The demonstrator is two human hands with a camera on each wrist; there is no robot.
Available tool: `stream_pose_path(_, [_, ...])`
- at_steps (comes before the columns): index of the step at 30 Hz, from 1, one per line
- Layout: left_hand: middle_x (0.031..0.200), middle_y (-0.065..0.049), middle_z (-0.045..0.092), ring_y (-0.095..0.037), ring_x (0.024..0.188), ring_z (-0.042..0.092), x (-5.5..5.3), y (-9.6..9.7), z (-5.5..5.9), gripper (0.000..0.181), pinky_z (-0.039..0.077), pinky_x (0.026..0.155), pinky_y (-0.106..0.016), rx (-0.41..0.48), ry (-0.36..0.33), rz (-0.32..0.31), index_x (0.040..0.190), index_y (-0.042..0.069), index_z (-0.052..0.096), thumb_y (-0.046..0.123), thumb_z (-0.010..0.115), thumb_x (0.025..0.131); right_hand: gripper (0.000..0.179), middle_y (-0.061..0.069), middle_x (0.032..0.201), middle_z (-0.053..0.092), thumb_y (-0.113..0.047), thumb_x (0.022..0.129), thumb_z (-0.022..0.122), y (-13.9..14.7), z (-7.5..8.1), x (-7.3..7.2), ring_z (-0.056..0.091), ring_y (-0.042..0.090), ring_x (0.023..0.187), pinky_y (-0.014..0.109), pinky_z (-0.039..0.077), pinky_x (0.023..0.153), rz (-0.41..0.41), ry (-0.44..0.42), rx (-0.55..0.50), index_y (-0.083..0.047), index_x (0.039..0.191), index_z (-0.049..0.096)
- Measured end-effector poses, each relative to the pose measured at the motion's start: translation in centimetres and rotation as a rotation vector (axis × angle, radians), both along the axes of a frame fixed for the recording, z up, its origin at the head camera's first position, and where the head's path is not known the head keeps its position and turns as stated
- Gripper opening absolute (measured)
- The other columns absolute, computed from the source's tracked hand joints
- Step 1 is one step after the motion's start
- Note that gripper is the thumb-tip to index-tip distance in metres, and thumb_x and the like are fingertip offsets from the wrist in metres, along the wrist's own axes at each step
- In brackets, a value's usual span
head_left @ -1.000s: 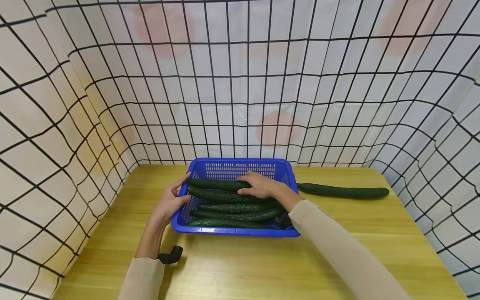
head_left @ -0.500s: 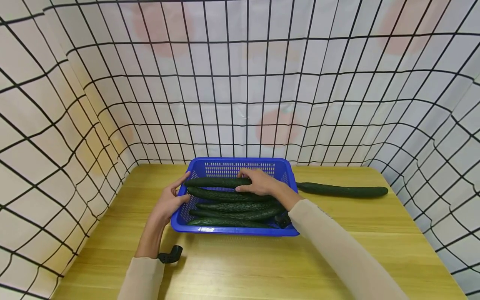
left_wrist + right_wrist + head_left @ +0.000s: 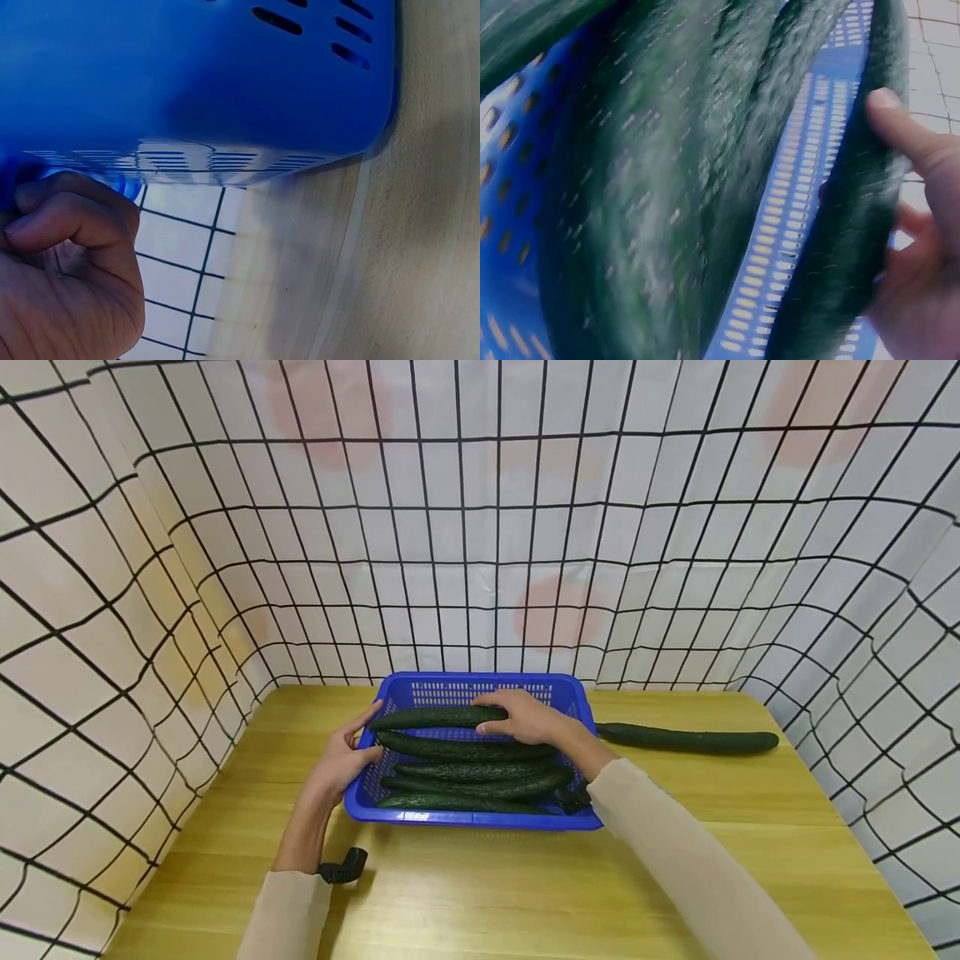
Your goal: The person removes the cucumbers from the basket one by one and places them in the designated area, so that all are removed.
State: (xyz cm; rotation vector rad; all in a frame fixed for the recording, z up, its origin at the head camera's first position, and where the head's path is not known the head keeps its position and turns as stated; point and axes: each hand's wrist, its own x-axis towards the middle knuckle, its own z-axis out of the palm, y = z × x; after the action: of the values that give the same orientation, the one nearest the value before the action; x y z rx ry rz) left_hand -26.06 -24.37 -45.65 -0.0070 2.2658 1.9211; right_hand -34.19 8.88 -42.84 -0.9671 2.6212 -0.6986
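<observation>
A blue perforated basket (image 3: 480,819) holds several long dark-green cucumbers lying side by side. My left hand (image 3: 335,768) grips the basket's left rim; in the left wrist view its curled fingers (image 3: 90,217) are at the blue wall. Over the basket's back half, my right hand (image 3: 525,718) holds the rearmost cucumber (image 3: 427,718) near its right part. The right wrist view shows the thumb (image 3: 889,105) on that cucumber (image 3: 847,210), with basket mesh between it and its neighbours. Its right end is hidden under the hand in the head view.
Another cucumber (image 3: 690,741) lies on the wooden table (image 3: 480,893), right of the basket. White panels with black grid lines (image 3: 555,527) rise behind the table and along both sides. A black wrist device (image 3: 345,866) sits on the left forearm.
My right hand has raised or shifted the rearmost cucumber slightly toward the basket's back, widening the gap to its neighbour. The left hand keeps its place on the rim.
</observation>
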Motion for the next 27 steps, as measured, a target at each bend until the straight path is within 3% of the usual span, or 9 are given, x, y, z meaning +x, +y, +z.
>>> stream_pose_path(7, [0.078,-0.008,0.064,-0.024,0.074,0.072,0.0,-0.1,0.1,0.087,0.065,0.068,-0.041,-0.024,0.004,0.008,0.162,0.036,0.033,-0.002,0.061,0.089,0.061,0.008,0.157,0.049,-0.045,0.101,0.061,0.3,2.2,0.9,0.045,0.030,0.146,0.054,0.041,0.118,-0.014,0.027,-0.022,-0.017,0.153,0.050])
stream_pose_path(14, [0.085,-0.016,0.067,-0.029,0.077,0.074,0.1,-0.1,0.0,0.086,0.065,0.069,-0.044,-0.036,-0.004,0.017,0.161,0.037,0.035,-0.003,0.061,0.089,0.055,0.007,0.153,0.052,-0.046,0.100,0.063,1.2,4.4,1.7,0.048,0.032,0.143,0.056,0.043,0.115,-0.004,0.108,-0.026,-0.022,0.149,0.055])
stream_pose_path(20, [0.088,-0.020,0.067,-0.028,0.075,0.073,0.0,0.0,0.1,0.086,0.065,0.067,-0.043,-0.035,-0.006,0.021,0.160,0.038,0.036,-0.002,0.061,0.089,0.054,0.004,0.146,0.061,-0.049,0.096,0.068,3.2,4.9,1.9,0.056,0.028,0.134,0.051,0.050,0.108,-0.043,0.127,-0.099,-0.020,0.141,0.063])
stream_pose_path(23, [0.098,-0.026,0.069,-0.030,0.080,0.074,0.0,0.0,0.0,0.086,0.065,0.070,-0.044,-0.040,-0.003,0.014,0.161,0.038,0.035,-0.002,0.061,0.089,0.052,0.004,0.141,0.064,-0.049,0.094,0.071,4.2,5.1,2.0,0.060,0.027,0.129,0.049,0.053,0.104,-0.063,0.132,-0.133,-0.020,0.137,0.067])
stream_pose_path(27, [0.111,-0.032,0.068,-0.031,0.086,0.075,0.1,-0.1,0.0,0.085,0.065,0.073,-0.046,-0.034,0.000,0.011,0.162,0.037,0.033,-0.001,0.060,0.091,0.050,0.005,0.140,0.065,-0.046,0.094,0.072,5.8,5.4,2.2,0.058,0.030,0.132,0.053,0.050,0.108,-0.072,0.162,-0.154,-0.019,0.136,0.068])
